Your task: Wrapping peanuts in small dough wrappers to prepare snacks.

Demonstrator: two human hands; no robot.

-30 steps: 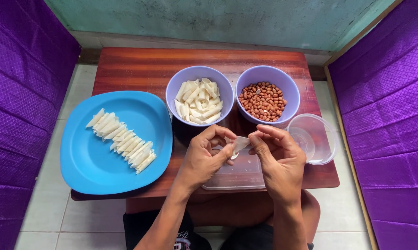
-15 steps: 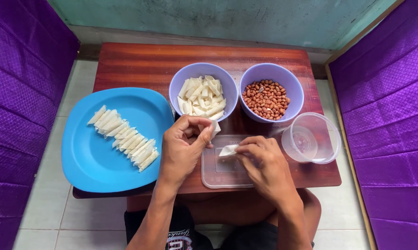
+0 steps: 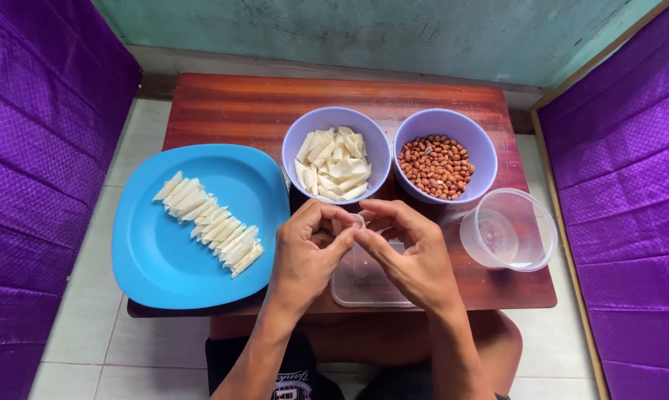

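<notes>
My left hand (image 3: 306,255) and my right hand (image 3: 408,252) meet over a clear rectangular container (image 3: 364,285) at the table's front edge. Together their fingertips pinch a small white dough wrapper (image 3: 349,223), mostly hidden by the fingers. Just beyond the hands stands a lilac bowl (image 3: 299,138) of white dough strips, and beside it a second lilac bowl (image 3: 482,148) filled with peanuts (image 3: 436,166). On the left lies a blue plate (image 3: 156,259) carrying a diagonal row of folded white pieces (image 3: 208,222).
A clear round plastic cup (image 3: 509,230) stands at the right of the brown wooden table (image 3: 238,111). Purple quilted walls rise on both sides. My legs show under the table's front edge, above a pale tiled floor.
My left hand came back from the bowl of dough strips and joined my right hand. Both hands now hold the wrapper together above the clear container.
</notes>
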